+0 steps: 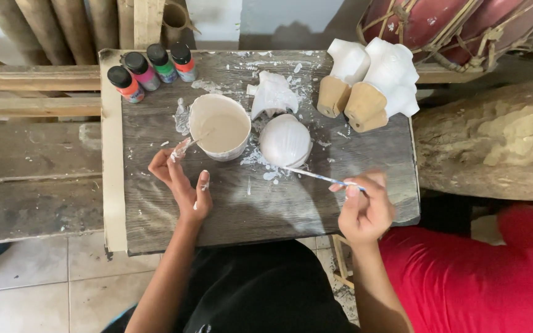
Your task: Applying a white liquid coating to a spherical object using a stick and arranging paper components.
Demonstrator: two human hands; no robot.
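Paintbrush (322,177), thin with a pale blue handle, lies pinched between the thumb and fingers of the right hand (365,206), with its bristle end reaching left to touch the lower edge of a white-coated round shell-like piece (285,140). That ribbed, domed piece rests near the centre of a dark wooden board (266,209), on a patch of white paint smears. The left hand (183,185) rests on the board to the left, fingers loosely spread and marked with white paint; its fingertips lie against the lower left rim of a round cup of white paint (220,126), and whether they grip the thin stick leaning in the cup cannot be told. Just behind the round piece lies a second white-coated, irregular shell form (272,95). At the far right corner of the board stand two white moulded figures with bare tan bases (371,80), tipped on their sides and touching each other. At the far left corner four small paint bottles (152,68) with black caps sit in a row: orange, pink, green and red-orange. Beyond the board lie weathered timber planks (32,148), a log (495,148) on the right, and tiled floor (63,283) below.
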